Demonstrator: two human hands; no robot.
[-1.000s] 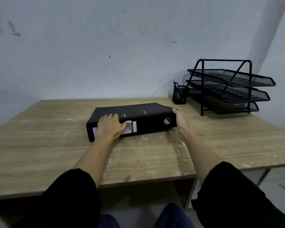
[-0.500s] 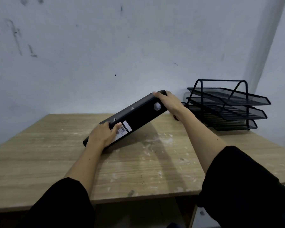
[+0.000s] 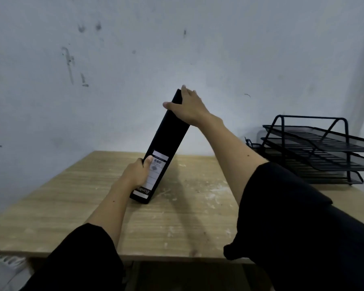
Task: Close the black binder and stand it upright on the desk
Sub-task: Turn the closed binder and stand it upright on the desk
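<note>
Closed black binder [image 3: 166, 148] tilted on the desk [image 3: 198, 223], bottom end down, top leaning right.

The left hand [image 3: 136, 174] clasps the binder's lower left edge, thumb on the spine label [image 3: 153, 173]; the right hand [image 3: 187, 108] is clamped over its top end. The long axis runs from the desk-side corner up and to the right, so the right hand, at the top, seems best placed to swing it vertical while the left pins the base.

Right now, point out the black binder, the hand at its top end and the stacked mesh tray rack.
black binder [image 3: 166, 139]: head view, mid spine, above the label.
right hand [image 3: 189, 109]: head view, back of the hand.
mesh tray rack [image 3: 324, 152]: head view, front rim of the middle tray.
</note>
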